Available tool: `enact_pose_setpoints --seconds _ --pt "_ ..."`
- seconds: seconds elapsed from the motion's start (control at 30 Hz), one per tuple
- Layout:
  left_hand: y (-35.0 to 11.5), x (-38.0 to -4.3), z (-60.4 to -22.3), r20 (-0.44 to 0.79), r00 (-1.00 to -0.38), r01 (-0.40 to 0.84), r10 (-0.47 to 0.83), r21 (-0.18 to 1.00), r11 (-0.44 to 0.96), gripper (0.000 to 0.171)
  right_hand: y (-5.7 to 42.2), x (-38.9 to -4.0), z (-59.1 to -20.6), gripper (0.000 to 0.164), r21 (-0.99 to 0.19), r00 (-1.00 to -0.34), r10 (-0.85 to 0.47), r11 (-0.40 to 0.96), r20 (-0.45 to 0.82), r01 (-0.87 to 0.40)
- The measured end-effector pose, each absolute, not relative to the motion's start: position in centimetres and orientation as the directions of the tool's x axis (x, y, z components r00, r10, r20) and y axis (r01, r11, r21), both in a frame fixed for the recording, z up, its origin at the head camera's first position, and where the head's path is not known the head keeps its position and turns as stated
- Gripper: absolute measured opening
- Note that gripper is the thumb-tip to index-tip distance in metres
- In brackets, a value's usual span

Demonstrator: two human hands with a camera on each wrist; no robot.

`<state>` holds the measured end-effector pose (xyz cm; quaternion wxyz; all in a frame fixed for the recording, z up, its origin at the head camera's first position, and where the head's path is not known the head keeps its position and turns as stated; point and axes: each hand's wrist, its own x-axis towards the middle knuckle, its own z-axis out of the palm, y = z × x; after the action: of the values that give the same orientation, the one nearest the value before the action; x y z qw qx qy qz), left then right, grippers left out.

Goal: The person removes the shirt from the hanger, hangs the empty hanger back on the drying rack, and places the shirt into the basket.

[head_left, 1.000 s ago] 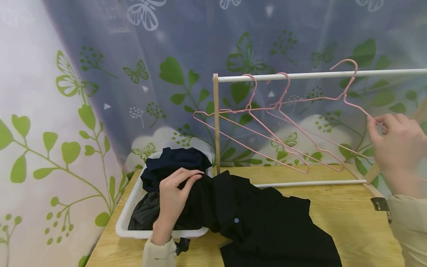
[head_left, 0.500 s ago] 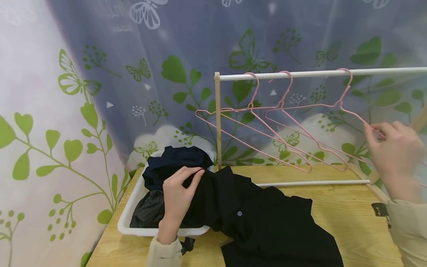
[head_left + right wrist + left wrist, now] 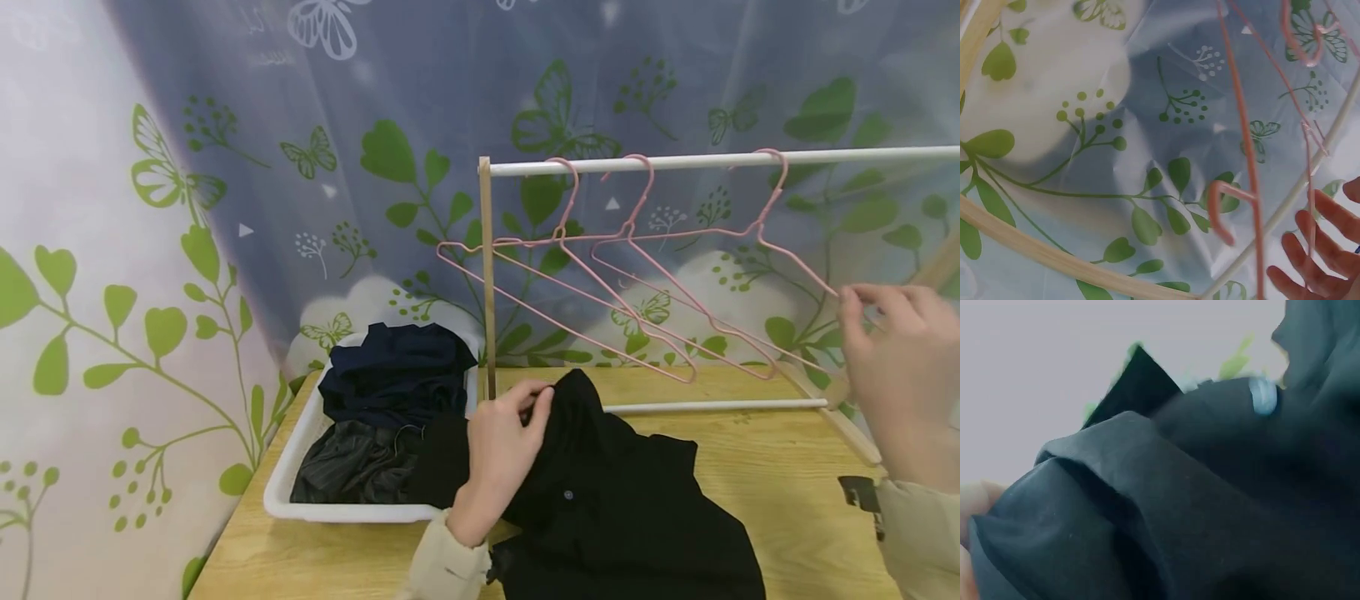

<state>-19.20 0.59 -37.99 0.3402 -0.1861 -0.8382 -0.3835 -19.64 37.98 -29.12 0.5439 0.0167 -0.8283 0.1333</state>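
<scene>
My left hand pinches the collar area of a black shirt between thumb and fingertips. The shirt lies on the table, with one button showing on its front. In the left wrist view, the folded black cloth fills much of the picture and fingertips show at its left edge. My right hand is at the right shoulder of a pink wire hanger, whose hook goes over the white rail. The right wrist view shows that hand's fingers spread apart beside the pink wire.
Two more pink hangers hang further left on the rail. A white basket at the left holds a navy garment and a dark striped one. The rack's wooden post stands beside it on the wooden table.
The third hanger's hook has come down over the rail, and my right hand has shifted slightly right. My left hand has moved right with the shirt, uncovering more of the basket.
</scene>
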Motion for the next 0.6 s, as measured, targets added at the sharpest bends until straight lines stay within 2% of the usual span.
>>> enact_pose_setpoints --seconds 0.1,0.2,0.33,0.43,0.5,0.6 --pt "2.5 -18.7 -40.1 0.664 -0.726 0.599 0.181 0.479 0.642 0.012 37.3 -18.5 -29.1 0.039 -0.279 -0.398 0.172 0.933 0.901 -0.229" --pt "3.4 -18.2 -42.4 0.596 -0.746 0.598 0.299 0.400 0.694 0.010 36.1 -17.3 -29.5 0.040 -0.280 -0.353 0.169 0.914 0.920 -0.294" --pt "3.5 -17.7 -44.9 0.422 -0.777 0.611 0.467 0.325 0.722 0.011 33.5 -16.2 -30.7 0.040 -0.189 -0.196 0.123 0.911 0.973 -0.365" --pt "2.8 -17.7 -45.5 0.274 -0.761 0.648 0.588 0.336 0.683 0.011 31.0 -15.9 -32.6 0.038 -0.126 -0.093 0.094 0.878 0.991 -0.462" --pt "2.1 -17.8 -45.3 0.229 -0.739 0.669 0.633 0.353 0.654 0.013 29.5 -15.8 -34.3 0.042 -0.090 -0.092 0.048 0.838 0.995 -0.539" --pt "0.8 -18.0 -44.1 0.264 -0.733 0.677 0.627 0.370 0.635 0.016 28.0 -15.6 -37.4 0.047 -0.064 -0.181 -0.071 0.759 0.981 -0.648"
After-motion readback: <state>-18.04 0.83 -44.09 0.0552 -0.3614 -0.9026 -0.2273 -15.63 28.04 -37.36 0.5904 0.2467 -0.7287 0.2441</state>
